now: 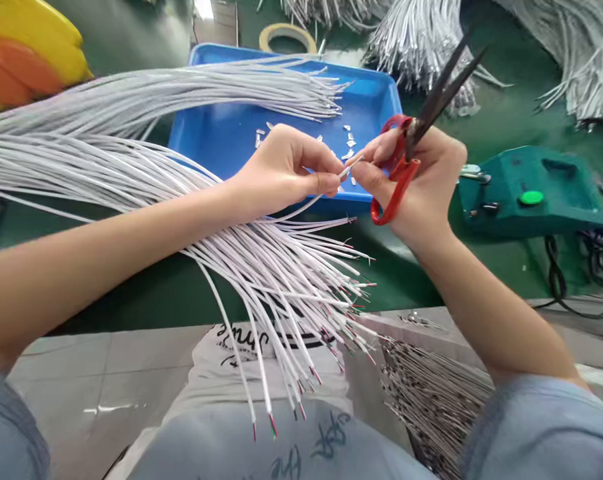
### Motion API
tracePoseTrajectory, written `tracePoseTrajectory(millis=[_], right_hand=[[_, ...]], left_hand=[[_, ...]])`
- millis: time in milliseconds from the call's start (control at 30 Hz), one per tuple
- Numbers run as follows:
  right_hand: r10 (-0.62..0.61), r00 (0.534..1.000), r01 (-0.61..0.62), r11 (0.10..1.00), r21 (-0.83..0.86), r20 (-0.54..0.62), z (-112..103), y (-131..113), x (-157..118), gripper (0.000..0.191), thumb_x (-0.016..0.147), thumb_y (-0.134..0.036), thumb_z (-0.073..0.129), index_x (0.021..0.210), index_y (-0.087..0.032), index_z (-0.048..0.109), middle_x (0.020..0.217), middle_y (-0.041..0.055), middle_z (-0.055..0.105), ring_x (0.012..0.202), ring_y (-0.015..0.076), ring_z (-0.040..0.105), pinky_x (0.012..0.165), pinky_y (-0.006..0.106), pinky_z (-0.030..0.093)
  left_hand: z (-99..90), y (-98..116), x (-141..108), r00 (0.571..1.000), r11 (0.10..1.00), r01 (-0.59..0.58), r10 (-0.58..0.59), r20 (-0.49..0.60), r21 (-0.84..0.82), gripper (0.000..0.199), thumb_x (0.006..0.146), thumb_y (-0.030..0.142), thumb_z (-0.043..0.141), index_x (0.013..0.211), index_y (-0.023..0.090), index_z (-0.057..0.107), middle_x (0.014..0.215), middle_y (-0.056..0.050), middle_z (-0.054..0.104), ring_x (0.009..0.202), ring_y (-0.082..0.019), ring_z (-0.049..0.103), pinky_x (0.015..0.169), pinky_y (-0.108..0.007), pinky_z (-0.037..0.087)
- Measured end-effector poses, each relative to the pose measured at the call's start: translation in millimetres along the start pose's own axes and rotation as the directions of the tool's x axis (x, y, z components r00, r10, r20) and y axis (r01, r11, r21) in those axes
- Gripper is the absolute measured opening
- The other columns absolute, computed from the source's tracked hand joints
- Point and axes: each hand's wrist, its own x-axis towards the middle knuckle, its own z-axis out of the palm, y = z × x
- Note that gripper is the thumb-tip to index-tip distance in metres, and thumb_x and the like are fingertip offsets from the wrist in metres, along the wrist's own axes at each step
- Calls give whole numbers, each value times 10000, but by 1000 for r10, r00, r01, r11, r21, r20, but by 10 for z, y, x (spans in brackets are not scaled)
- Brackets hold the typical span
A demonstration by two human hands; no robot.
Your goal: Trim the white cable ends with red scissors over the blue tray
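Near the frame's centre, your left hand [276, 177] has its grip closed on one thin white cable [345, 171]; your right hand [429, 193] pinches its tip and carries red-handled scissors [432, 110]. Bare coloured cores on the lower-centre white bundle [281, 267] look unfinished; the upper-left white bundle [206, 85] seems further along.

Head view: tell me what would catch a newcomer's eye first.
Probably the red-handled scissors in the right hand, dark blades pointing up and away, while its fingertips meet the left hand's at a thin white cable. Next, the mass of white cables sweeping in from the left, colored wire tips fanned over the green table's near edge. Then the bright blue tray behind the hands.
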Motion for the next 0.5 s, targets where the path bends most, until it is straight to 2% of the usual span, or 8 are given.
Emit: tracePoseTrajectory(millis=[167, 267, 400, 500], right_hand=[[53, 998, -51, 996, -76, 29, -37, -7, -2, 386, 627, -464, 812, 651, -232, 505, 670, -12, 655, 594, 146, 626, 598, 324, 513], [50, 998, -46, 996, -73, 50, -49, -19, -10, 345, 685, -446, 777, 679, -222, 515, 690, -13, 642, 628, 149, 629, 619, 329, 504], [41, 999, -34, 975, -220, 29, -65, -32, -16, 282, 701, -370, 774, 682, -197, 551, 704, -7, 609, 594, 110, 541, 547, 279, 437], [102, 995, -103, 946, -306, -19, -72, -39, -12, 304, 678, -367, 784, 658, -189, 538, 691, -16, 573, 543, 78, 428, 491, 254, 363]], left_hand=[[-1, -19, 4, 997, 997, 79, -79, 20, 22, 116, 772, 87, 603, 759, 127, 712, 640, -40, 642, 467, -59, 480, 449, -218, 400], [-7, -28, 4, 994, 994, 108, -108, 21, 7, 107, 795, 118, 608, 808, 119, 714, 664, -49, 647, 425, -38, 415, 388, -207, 309], [-10, -34, 15, 998, 999, 34, -34, -57, -4, 67, 794, 174, 652, 747, 143, 688, 620, -27, 626, 459, -51, 466, 395, -192, 337], [-17, -60, 33, 976, 994, -74, 88, -200, 76, 95, 794, 205, 666, 714, 153, 668, 618, -22, 631, 519, -73, 532, 440, -190, 407]])
